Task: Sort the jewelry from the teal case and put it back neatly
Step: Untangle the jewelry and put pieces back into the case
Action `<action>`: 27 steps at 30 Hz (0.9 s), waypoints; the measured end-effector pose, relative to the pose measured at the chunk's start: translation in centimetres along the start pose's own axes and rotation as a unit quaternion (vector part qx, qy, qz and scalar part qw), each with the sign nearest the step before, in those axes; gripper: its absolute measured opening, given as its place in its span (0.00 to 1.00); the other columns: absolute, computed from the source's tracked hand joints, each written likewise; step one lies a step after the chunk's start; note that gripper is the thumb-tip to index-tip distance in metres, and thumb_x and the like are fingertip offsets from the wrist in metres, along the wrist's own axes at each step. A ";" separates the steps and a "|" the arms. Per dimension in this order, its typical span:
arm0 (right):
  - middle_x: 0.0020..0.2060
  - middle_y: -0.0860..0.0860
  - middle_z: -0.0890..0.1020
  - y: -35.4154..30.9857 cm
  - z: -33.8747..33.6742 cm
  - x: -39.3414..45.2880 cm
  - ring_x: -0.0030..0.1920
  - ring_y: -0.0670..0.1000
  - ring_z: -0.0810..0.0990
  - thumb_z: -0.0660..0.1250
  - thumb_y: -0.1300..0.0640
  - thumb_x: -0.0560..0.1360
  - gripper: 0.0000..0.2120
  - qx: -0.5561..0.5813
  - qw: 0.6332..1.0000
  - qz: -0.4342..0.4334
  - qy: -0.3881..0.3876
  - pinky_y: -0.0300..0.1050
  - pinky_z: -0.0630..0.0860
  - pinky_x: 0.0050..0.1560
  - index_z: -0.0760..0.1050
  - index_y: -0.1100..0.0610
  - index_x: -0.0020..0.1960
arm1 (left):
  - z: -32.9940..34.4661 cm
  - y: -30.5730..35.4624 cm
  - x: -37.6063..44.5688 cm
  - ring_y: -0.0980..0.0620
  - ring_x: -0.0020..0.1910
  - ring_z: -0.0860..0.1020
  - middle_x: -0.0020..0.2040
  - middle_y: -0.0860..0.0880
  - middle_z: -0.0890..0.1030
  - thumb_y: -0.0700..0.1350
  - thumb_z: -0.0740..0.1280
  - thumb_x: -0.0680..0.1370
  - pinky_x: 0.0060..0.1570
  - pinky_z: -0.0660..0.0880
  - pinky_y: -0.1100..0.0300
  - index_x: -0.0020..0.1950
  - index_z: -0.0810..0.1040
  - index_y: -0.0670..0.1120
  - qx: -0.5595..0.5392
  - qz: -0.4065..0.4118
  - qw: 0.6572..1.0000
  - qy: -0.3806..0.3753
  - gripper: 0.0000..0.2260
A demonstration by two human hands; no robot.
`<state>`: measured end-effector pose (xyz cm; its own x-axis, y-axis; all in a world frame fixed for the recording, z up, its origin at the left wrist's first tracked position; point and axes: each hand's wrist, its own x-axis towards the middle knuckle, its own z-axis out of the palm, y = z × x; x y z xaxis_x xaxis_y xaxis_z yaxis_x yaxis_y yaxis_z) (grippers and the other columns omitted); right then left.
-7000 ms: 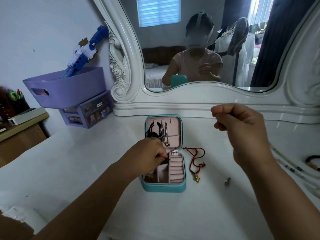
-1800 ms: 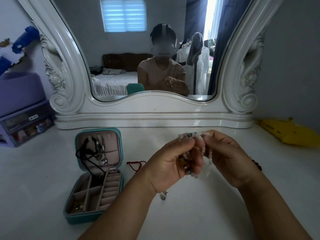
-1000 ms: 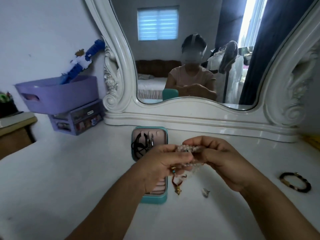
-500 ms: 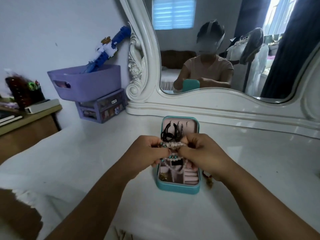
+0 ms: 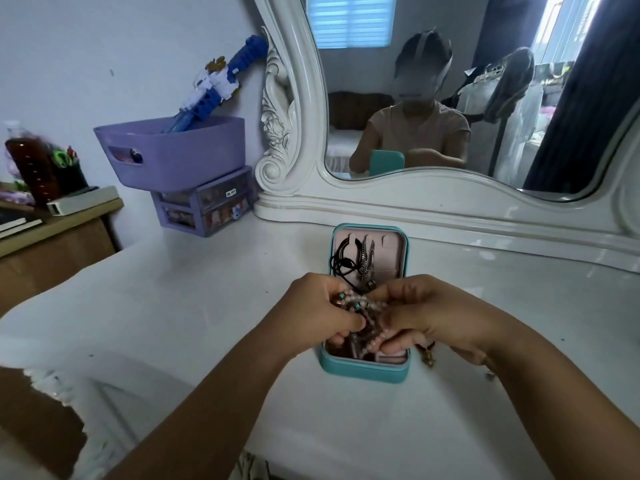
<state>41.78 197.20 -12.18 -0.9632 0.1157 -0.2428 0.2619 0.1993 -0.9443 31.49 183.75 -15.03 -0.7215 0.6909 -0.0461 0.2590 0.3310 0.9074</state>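
Head view: both hands over the open teal case [image 5: 363, 370], which sits on the white dressing table [image 5: 194, 306] just in front of the mirror base [image 5: 450, 209].

Step in hand, by my read: putting-back phase. A pale bead strand [image 5: 360, 301], w/ a few teal beads, is bunched btwn the two hands and being fed down into the tray half of the case.

Left hand [image 5: 318, 313]: fingers curled, pinching the strand's left end, knuckles over the tray's left side. Right hand [image 5: 429, 310]: fingers curled round the other end; lower fingertips look to be touching inside the tray, pressing beads down. Can't tell which compartment, since the hands hide most of it.

Strand position: top run stretched hand to hand just above the tray; a loop hangs down into the tray btwn the palms.

Lid [image 5: 369, 251] stands open behind the hands. Black cord [image 5: 341, 261] and silver chain [image 5: 367, 259] hang from its hooks, so that part looks done.

Next move prob needs: coil the strand so nothing lies over the rim, then let go w/o dragging beads back out.

Left out so far: small gold pendant [image 5: 427, 358] on the table, just right of the case.
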 end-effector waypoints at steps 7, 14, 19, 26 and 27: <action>0.39 0.61 0.85 1.1 0.2 0.2 0.37 0.54 0.83 0.67 0.69 0.72 0.08 -0.084 0.990 -0.077 0.082 0.41 0.82 0.38 0.83 0.61 0.47 | -0.3 -0.5 -0.3 0.53 0.37 0.82 0.46 0.47 0.83 0.35 0.75 0.66 0.38 0.79 0.60 0.50 0.78 0.47 -0.017 0.031 0.999 0.032 0.16; 0.32 0.47 0.83 3.1 2.0 0.6 0.35 0.46 0.81 0.72 0.64 0.68 0.08 -0.226 0.945 -0.158 0.177 0.44 0.78 0.41 0.84 0.51 0.40 | -0.4 -1.2 -1.1 0.55 0.46 0.83 0.51 0.52 0.83 0.34 0.72 0.68 0.47 0.80 0.58 0.54 0.79 0.53 -0.004 0.062 0.998 0.025 0.19; 0.34 0.52 0.81 3.1 2.3 0.6 0.36 0.52 0.80 0.73 0.62 0.67 0.09 -0.252 0.928 -0.153 0.229 0.44 0.76 0.37 0.74 0.52 0.37 | 0.2 -1.3 -1.8 0.56 0.39 0.82 0.42 0.51 0.84 0.35 0.74 0.67 0.38 0.77 0.65 0.42 0.75 0.54 -0.005 0.090 0.993 0.077 0.15; 0.30 0.46 0.79 2.9 1.8 0.0 0.37 0.44 0.77 0.71 0.64 0.69 0.03 -0.304 0.926 -0.189 0.121 0.34 0.71 0.37 0.83 0.59 0.39 | 1.0 -1.7 -2.1 0.61 0.33 0.80 0.36 0.56 0.82 0.32 0.73 0.67 0.36 0.74 0.73 0.37 0.83 0.51 0.038 0.162 0.980 0.113 0.13; 0.31 0.47 0.79 2.9 1.6 -0.1 0.37 0.43 0.77 0.70 0.64 0.70 0.04 -0.317 0.924 -0.191 0.096 0.32 0.69 0.37 0.83 0.58 0.40 | 1.1 -1.8 -2.2 0.61 0.34 0.80 0.36 0.56 0.81 0.31 0.73 0.66 0.36 0.73 0.74 0.38 0.84 0.48 0.056 0.181 0.975 0.113 0.11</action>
<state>42.52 196.21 -15.24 -0.9799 0.0784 0.1832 -0.0530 0.7839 -0.6187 33.25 182.34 -17.04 -0.6894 0.6200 0.3745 0.5830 0.1681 0.7949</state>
